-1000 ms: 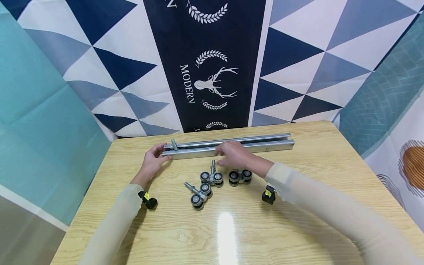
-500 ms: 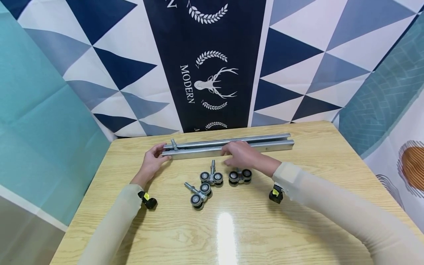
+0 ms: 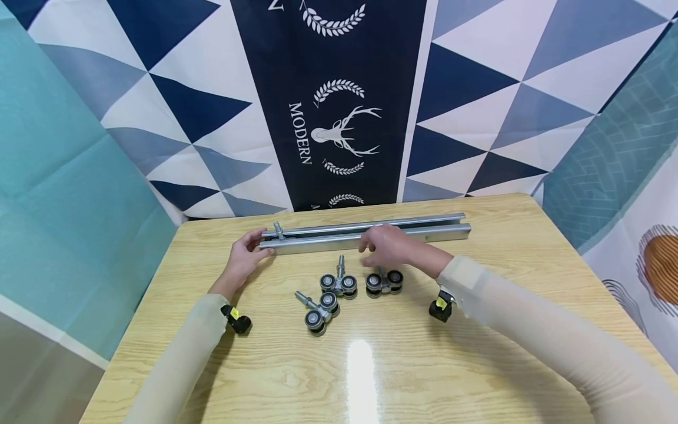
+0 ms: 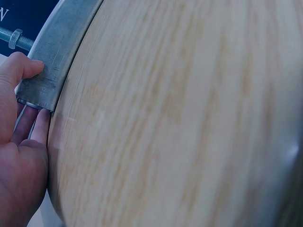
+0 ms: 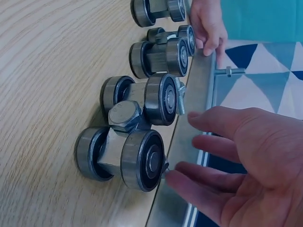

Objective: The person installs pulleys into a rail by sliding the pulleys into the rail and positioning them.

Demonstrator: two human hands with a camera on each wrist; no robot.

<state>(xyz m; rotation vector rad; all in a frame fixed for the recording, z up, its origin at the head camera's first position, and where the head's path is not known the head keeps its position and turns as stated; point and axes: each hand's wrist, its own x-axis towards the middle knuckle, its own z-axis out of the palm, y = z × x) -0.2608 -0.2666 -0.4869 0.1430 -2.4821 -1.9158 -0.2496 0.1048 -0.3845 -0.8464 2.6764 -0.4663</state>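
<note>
At frame centre on the table (image 3: 477,330): rail (image 3: 424,228) lying crosswise, left end pinched by left hand (image 3: 245,257) to steady it, right hand (image 3: 389,246) loose-fingered, gripping nothing, above the nearest roller (image 3: 384,282).

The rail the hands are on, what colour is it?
The rail is silver-grey bare metal, clearest in the head view.

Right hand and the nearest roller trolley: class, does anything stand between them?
Nothing visible does. The right hand hovers with relaxed fingers just above and beside the nearest roller trolley, with only open air between them. The metal rail lies behind the hand, not in the way.
</note>
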